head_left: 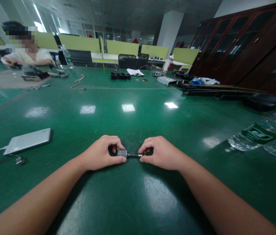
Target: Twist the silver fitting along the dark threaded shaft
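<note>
Low over the green table (pixel 133 195), my two hands meet at one small piece: a grey metal cylinder (pixel 122 153) with a thin dark shaft (pixel 133 155) sticking out to the right. My left hand (pixel 101 152) is closed on the cylinder, thumb in front and forefinger behind. Thumb and fingertips of my right hand (pixel 161 152) pinch the shaft's right end, where a shiny ringed metal tip (pixel 140 155) partly shows. The piece lies nearly level, and the fingertips hide both of its ends in part.
A white power bank (pixel 29 140) with a cable lies left. Clear plastic bottles (pixel 257 134) lie or lean at right. Farther off are a black tray (pixel 120 75), papers (pixel 135 72), a cord (pixel 78 83) and black gear (pixel 206 89). Another person (pixel 27 55) sits far left.
</note>
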`<state>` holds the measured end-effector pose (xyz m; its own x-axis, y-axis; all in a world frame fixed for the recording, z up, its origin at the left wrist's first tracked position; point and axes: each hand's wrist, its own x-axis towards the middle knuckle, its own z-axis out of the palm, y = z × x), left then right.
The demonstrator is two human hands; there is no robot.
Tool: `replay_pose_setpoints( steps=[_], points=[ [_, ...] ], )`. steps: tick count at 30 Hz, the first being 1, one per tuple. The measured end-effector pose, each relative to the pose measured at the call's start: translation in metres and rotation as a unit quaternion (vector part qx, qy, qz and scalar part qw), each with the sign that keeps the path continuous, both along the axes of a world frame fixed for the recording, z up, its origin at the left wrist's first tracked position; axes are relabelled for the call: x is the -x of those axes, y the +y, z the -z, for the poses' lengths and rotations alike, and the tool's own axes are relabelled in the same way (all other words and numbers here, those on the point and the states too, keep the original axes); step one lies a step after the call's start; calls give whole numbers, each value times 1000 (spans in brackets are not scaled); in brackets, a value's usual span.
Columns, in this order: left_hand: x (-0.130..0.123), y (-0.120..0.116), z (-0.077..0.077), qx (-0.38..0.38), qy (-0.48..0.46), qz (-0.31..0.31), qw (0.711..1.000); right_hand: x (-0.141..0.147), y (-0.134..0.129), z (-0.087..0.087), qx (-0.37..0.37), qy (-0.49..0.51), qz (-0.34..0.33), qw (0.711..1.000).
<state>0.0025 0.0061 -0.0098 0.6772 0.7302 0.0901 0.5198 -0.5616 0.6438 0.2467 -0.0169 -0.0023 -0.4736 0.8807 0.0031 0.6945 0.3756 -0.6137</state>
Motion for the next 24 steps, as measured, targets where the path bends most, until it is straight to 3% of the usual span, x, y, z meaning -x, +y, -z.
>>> replay_pose_setpoints(
  steps=[6, 15, 24],
  points=[
    [1, 1, 0, 5, -7, -3, 1000, -7, 4, -4, 50, -39, 52, 997],
    [0, 1, 2, 11, -13, -3, 1000, -3, 2, -1, 38, -2, 24, 999],
    [0, -1, -2, -11, 9, -2, 1000, 14, -5, 11, -24, 69, -13, 997]
  ],
)
